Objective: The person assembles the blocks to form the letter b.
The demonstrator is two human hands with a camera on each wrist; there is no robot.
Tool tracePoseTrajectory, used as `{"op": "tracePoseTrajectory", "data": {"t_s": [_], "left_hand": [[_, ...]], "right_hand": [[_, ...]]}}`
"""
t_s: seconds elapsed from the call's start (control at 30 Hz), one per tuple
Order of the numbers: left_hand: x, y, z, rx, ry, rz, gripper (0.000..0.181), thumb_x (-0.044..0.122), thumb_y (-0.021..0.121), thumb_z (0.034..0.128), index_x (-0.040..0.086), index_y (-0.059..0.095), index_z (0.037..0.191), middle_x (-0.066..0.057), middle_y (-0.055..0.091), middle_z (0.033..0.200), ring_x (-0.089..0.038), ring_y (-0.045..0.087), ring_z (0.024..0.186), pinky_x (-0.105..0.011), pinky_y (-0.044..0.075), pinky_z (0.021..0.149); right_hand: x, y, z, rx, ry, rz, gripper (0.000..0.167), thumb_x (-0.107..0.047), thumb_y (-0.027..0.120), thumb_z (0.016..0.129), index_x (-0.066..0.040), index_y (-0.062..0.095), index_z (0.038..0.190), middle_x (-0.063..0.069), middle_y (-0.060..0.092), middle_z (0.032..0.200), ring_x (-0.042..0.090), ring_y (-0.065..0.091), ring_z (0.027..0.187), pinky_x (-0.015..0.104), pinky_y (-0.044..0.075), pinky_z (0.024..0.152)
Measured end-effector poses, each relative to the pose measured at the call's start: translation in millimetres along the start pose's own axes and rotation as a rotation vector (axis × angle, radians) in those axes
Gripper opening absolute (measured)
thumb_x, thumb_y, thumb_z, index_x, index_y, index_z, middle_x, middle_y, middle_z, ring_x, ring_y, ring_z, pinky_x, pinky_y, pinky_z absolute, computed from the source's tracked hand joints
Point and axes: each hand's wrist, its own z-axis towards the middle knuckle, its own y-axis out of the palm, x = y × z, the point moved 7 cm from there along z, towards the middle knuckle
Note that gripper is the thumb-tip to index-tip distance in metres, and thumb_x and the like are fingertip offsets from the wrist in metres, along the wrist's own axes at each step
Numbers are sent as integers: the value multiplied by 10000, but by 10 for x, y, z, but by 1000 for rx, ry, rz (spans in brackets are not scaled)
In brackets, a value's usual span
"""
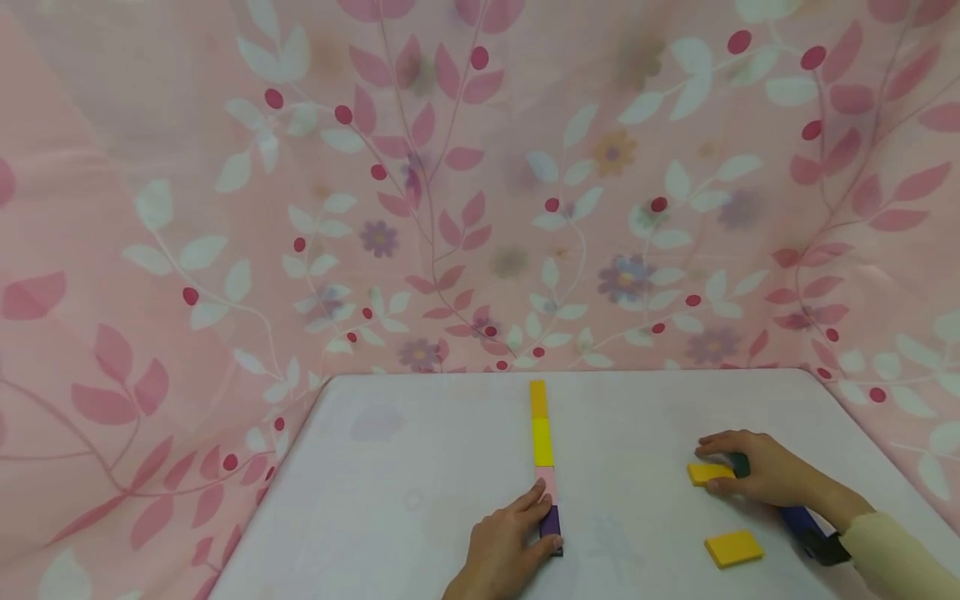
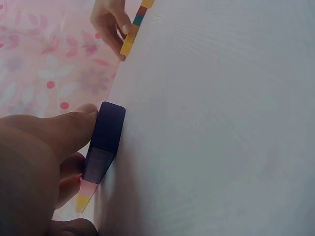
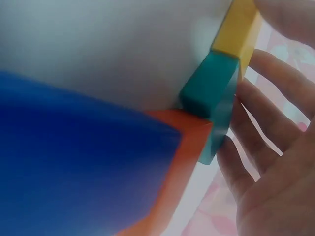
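In the head view a straight row of flat blocks runs away from me: purple [image 1: 551,522], pink [image 1: 548,475], yellow [image 1: 542,442] and, farthest, orange-yellow [image 1: 538,400]. My left hand [image 1: 501,546] pinches the purple block, thumb at its near end and fingers along the row's left side. Over on the right, my right hand [image 1: 772,471] holds a golden-yellow block [image 1: 705,475] between thumb and fingers. That block touches a teal block [image 3: 211,81] in the right wrist view, where an orange-red block [image 3: 184,147] and a large blue block [image 3: 74,162] follow. The hand partly covers these in the head view.
Another golden-yellow block [image 1: 733,550] lies apart on the white table [image 1: 360,500], nearer to me. A black piece [image 1: 828,550] sits under the right forearm beside the blue one. Pink floral cloth [image 1: 465,208] rises behind the table and along its sides.
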Motion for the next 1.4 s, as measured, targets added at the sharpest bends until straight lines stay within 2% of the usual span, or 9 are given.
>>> {"op": "tracePoseTrajectory", "data": {"t_s": [0.13, 0.27, 0.43, 0.5, 0.7, 0.87, 1.03, 1.13, 1.4], "left_hand": [[7, 1, -5, 5, 0, 6, 583, 533, 757, 944, 248, 674, 1445, 130, 565, 1571, -259, 684, 1304, -502, 616, 853], [-3, 5, -12, 11, 6, 6, 567, 515, 755, 952, 239, 677, 1441, 123, 565, 1571, -260, 680, 1311, -496, 616, 869], [-3, 16, -17, 0, 2, -5, 582, 532, 750, 949, 245, 670, 1449, 125, 560, 1575, -260, 674, 1319, -505, 614, 881], [-3, 16, -17, -1, 3, -8, 581, 528, 751, 950, 241, 669, 1449, 119, 560, 1576, -260, 672, 1322, -510, 613, 885], [-12, 9, -3, -11, -4, -9, 588, 531, 750, 949, 248, 661, 1457, 123, 563, 1574, -246, 663, 1337, -502, 611, 885], [-10, 5, 2, -23, -11, -8, 594, 534, 752, 947, 254, 656, 1462, 129, 563, 1574, -241, 661, 1341, -475, 612, 863], [-6, 9, -8, -18, -11, -9, 580, 521, 757, 949, 244, 666, 1451, 127, 563, 1573, -245, 660, 1340, -487, 612, 868], [-2, 19, -5, -20, -12, -10, 586, 533, 754, 947, 248, 665, 1451, 133, 561, 1573, -237, 657, 1345, -490, 613, 872], [-2, 15, 2, -14, -13, -7, 595, 543, 754, 943, 247, 664, 1451, 134, 565, 1569, -244, 660, 1341, -485, 610, 850]], "right_hand": [[65, 28, -107, 27, 45, -8, 355, -438, 880, 854, -268, 796, 1153, -10, 769, 1229, 249, 711, 1106, 527, 594, 924], [108, 40, -198, 84, 88, -14, 309, -405, 888, 850, -276, 807, 1118, -87, 752, 1140, 99, 694, 1021, 404, 612, 861], [130, 54, -229, 80, 146, -4, 299, -347, 900, 840, -232, 831, 1107, -89, 692, 1077, 97, 644, 921, 296, 560, 779], [114, 63, -212, 82, 146, -2, 307, -310, 899, 841, -194, 839, 1119, -82, 678, 1050, 92, 617, 889, 276, 530, 751], [31, 66, -104, 93, 111, 20, 338, -216, 889, 843, -106, 831, 1158, -136, 619, 905, -41, 479, 774, 220, 421, 661], [-20, 77, 0, 71, 119, 46, 327, -183, 898, 830, -97, 833, 1139, -146, 607, 856, -42, 443, 739, 205, 413, 650], [-36, 101, 112, 47, 136, 70, 318, -200, 913, 820, -97, 831, 1109, -115, 739, 943, -13, 593, 798, 227, 548, 724], [-61, 107, 172, 49, 139, 76, 316, -212, 922, 811, -112, 830, 1097, -93, 776, 983, 17, 643, 833, 251, 587, 764], [-125, 156, 332, 50, 159, 95, 312, -239, 922, 817, -122, 828, 1090, -75, 774, 993, 62, 631, 842, 258, 576, 764]]}}
